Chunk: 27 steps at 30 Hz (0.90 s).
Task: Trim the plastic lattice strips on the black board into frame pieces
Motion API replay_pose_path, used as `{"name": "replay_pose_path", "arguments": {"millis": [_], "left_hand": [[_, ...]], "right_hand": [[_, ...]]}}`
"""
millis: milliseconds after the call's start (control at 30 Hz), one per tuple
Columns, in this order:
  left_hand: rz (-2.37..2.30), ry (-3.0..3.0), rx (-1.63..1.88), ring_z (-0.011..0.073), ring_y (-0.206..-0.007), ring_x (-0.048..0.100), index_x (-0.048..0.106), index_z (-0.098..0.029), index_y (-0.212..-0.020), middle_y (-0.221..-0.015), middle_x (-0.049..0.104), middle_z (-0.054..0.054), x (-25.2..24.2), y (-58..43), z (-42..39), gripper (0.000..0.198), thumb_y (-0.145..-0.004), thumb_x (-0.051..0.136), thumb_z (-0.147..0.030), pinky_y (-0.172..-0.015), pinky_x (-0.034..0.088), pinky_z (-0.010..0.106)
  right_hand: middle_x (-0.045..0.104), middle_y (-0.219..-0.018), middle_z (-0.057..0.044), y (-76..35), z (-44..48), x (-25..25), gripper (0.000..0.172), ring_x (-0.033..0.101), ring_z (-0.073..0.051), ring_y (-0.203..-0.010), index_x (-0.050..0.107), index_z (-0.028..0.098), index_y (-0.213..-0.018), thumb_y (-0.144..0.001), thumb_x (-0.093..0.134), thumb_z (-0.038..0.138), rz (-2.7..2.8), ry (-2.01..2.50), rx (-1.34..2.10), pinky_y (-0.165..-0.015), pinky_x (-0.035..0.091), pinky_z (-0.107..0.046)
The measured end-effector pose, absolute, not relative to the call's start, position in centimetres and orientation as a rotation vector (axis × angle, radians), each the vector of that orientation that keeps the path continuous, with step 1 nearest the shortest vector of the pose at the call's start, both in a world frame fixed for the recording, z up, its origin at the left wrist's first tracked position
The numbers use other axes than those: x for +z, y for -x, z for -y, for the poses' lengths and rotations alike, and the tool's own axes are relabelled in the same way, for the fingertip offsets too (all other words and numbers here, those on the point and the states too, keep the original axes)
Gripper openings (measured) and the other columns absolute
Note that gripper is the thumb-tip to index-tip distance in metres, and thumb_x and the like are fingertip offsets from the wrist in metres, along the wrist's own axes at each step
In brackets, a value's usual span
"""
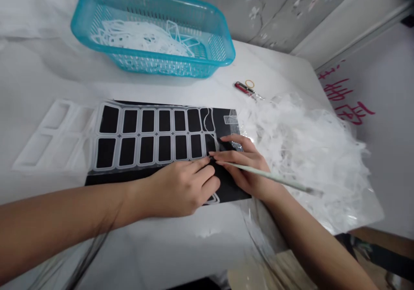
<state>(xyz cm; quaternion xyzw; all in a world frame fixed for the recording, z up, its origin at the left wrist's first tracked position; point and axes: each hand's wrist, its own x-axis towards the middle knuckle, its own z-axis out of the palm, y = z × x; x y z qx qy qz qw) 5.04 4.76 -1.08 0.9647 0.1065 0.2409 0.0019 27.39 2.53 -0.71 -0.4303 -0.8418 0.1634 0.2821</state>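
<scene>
A black mat [229, 188] lies on the white table, and on it rests a white sheet of rounded rectangular frames [152, 139] in two rows. My left hand [181, 186] presses down on the mat's near edge, fingers curled together with their tips at the sheet's right end. My right hand [246, 162] holds a thin pale stick [274, 178], its tip pointing left where both hands' fingertips meet. A loose white strip [207, 119] curls up from the sheet's last frames.
A turquoise plastic basket [220, 39] with white frame strips inside stands at the back. A heap of white strips on clear film [310, 147] fills the right. A red lighter [242, 87] and a rubber band [249, 83] lie behind it. The sheet overhangs the mat at left [51, 134].
</scene>
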Motion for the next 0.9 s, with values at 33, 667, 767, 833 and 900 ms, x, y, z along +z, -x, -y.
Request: {"name": "replay_pose_path", "arguments": {"millis": [33,667,767,833,900], "left_hand": [[-0.351,-3.009,0.749,0.0242,-0.087,0.067,0.057,-0.014,-0.082,-0.079,0.061,0.007,-1.2,-5.1,-4.8,0.012,-0.088,0.047,-0.01,-0.073,0.059,0.031],[-0.382,-2.591,1.092,0.0133,-0.084,0.066,0.059,-0.015,-0.092,-0.09,0.067,0.003,-0.9,-4.2,-6.3,0.012,-0.098,0.048,-0.019,-0.067,0.051,0.021],[-0.426,-2.498,1.292,0.0156,-0.097,0.065,0.056,-0.016,-0.103,-0.095,0.068,0.004,-0.8,-4.1,-6.6,0.009,-0.095,0.056,-0.019,-0.074,0.052,0.023],[-0.461,-2.47,1.335,0.0161,-0.094,0.064,0.055,-0.016,-0.111,-0.094,0.067,0.005,-0.8,-4.2,-6.6,0.019,-0.094,0.06,-0.023,-0.076,0.053,0.026],[-0.48,-2.481,1.337,0.0168,-0.088,0.062,0.055,-0.015,-0.114,-0.092,0.065,0.005,-0.8,-4.3,-6.7,0.026,-0.093,0.062,-0.028,-0.076,0.052,0.029]], "right_hand": [[0.076,-0.104,-0.002,-27.4,-2.5,-0.7,0.027,0.057,-0.027,-0.119,0.068,0.026,-0.11,-0.091,0.056,0.01,2.294,1.142,0.373,-0.099,0.049,-0.051],[0.074,-0.092,-0.005,-25.1,-7.3,5.6,0.013,0.07,-0.022,-0.091,0.069,0.022,-0.091,-0.09,0.063,0.034,1.512,1.424,0.401,-0.085,0.054,-0.038],[0.074,-0.083,-0.003,-24.1,-2.6,5.5,0.012,0.071,-0.02,-0.08,0.07,0.021,-0.087,-0.085,0.069,0.032,1.402,1.454,0.807,-0.078,0.055,-0.036],[0.074,-0.077,-0.001,-23.5,-0.7,5.1,0.011,0.071,-0.019,-0.075,0.07,0.021,-0.087,-0.084,0.07,0.032,1.288,1.432,1.02,-0.073,0.055,-0.034],[0.073,-0.074,0.0,-23.0,0.2,4.7,0.011,0.07,-0.018,-0.071,0.069,0.022,-0.087,-0.084,0.071,0.032,1.19,1.394,1.171,-0.071,0.055,-0.033]]}}
